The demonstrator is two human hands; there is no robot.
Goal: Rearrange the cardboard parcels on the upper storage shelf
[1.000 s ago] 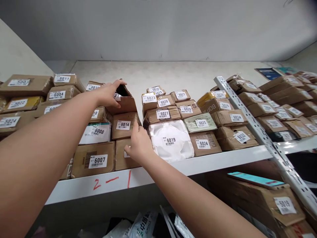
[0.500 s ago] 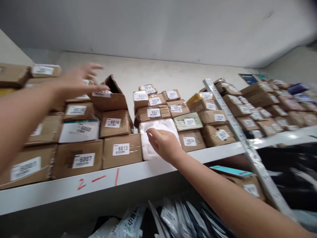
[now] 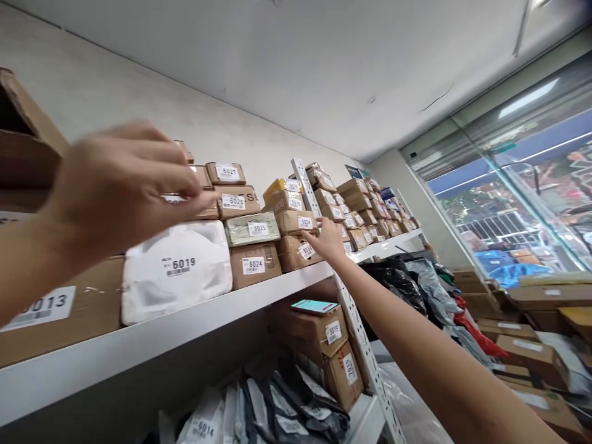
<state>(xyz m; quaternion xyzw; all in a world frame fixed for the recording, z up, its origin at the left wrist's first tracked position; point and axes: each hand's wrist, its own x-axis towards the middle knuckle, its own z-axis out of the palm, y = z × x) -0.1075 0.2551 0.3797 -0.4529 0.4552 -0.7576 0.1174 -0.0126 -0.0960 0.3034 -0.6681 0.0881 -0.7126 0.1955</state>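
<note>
My left hand (image 3: 120, 185) hovers blurred in front of the stacked parcels, fingers apart and pointing right, holding nothing, just above the white padded parcel 6019 (image 3: 178, 271). My right hand (image 3: 326, 239) reaches far to the right with its fingertips on the cardboard parcels at the shelf's end, next to box 6034 (image 3: 296, 222) and the labelled box beneath it (image 3: 300, 253). Boxes 6024 (image 3: 254, 265), 6025 (image 3: 252, 228) and 6026 (image 3: 235, 201) lie between the hands.
The white shelf board (image 3: 194, 320) carries numbered parcels. A perforated upright post (image 3: 356, 320) divides it from another full shelf (image 3: 370, 216). Below sit cardboard boxes (image 3: 324, 345) and plastic mail bags (image 3: 277, 401). Boxes are piled on the floor at right (image 3: 531, 327) by a glass front.
The view swung right. My right hand left parcel 6019 and reached right to the boxes by the post. My left hand left the open-flapped box and moved right.
</note>
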